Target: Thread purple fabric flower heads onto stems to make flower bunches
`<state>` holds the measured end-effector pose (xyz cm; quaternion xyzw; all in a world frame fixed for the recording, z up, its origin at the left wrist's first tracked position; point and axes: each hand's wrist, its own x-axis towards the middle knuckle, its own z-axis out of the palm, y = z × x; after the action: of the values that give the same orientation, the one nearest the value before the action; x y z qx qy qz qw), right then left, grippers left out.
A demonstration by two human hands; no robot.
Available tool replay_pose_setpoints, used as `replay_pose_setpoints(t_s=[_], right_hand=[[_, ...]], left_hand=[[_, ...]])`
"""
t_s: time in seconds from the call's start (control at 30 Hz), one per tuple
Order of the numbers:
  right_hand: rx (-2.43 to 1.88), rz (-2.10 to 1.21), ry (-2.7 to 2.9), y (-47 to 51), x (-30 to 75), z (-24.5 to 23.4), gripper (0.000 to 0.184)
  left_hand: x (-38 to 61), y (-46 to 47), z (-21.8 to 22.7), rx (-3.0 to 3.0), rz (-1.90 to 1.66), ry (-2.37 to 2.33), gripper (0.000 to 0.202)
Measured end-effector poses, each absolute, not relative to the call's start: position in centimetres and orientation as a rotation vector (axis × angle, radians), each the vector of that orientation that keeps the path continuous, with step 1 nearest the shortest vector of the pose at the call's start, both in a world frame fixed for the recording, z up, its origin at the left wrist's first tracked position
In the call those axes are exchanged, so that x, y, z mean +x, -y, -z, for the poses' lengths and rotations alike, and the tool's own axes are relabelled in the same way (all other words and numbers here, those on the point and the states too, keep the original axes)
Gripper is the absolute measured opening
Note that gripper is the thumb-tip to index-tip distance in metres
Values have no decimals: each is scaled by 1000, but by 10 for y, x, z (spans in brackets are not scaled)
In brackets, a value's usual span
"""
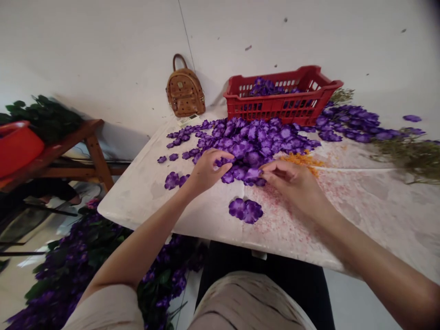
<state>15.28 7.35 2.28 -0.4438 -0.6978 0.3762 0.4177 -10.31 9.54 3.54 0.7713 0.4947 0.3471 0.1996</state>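
Observation:
A heap of purple artificial flower petals (254, 137) lies across the middle of the white table (206, 224). At its near left edge my left hand (209, 170) is curled with thumb and fingers drawn together; what sits between the tips merges with the purple behind. My right hand (292, 181) pinches the edge of a purple flower petal (253, 175) at the near right of the heap. Closer to me, a pair of purple petals (245, 210) lies flat on the table. Small yellow-orange pieces (304, 160) are piled just beyond my right hand.
A red plastic crate (275, 107) with purple flowers stands behind the heap. Left of it a brown mini backpack (185, 91) leans on the wall. Dry greenish stems (412, 156) lie at right. A wooden bench (92, 146) and bunches of purple flowers (75, 261) are at left, below.

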Motion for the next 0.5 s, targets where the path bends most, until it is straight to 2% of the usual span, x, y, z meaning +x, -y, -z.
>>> replay_pose_setpoints(t_s=[0.1, 0.13, 0.23, 0.3, 0.33, 0.4, 0.5], right_hand=[[-1049, -940, 1915, -48, 151, -10, 13], [-991, -936, 1974, -42, 151, -5, 13], [-876, -885, 2072, -33, 150, 3, 12], [-925, -842, 2049, -35, 153, 3, 15], [-980, -820, 2026, -37, 155, 2, 17], [-1116, -782, 1977, -43, 160, -2, 22], [-1266, -776, 1894, -52, 165, -4, 26]], left_hand=[[-102, -62, -28, 2124, -943, -1329, 24], [-99, -50, -24, 2141, -931, -1296, 34], [-87, -18, -12, 2251, -816, -1176, 87], [-82, -7, -6, 2322, -730, -1108, 98], [-81, -6, -4, 2345, -729, -1108, 95], [-87, -13, -3, 2348, -838, -1245, 74], [-113, -45, -9, 2173, -1060, -1783, 46]])
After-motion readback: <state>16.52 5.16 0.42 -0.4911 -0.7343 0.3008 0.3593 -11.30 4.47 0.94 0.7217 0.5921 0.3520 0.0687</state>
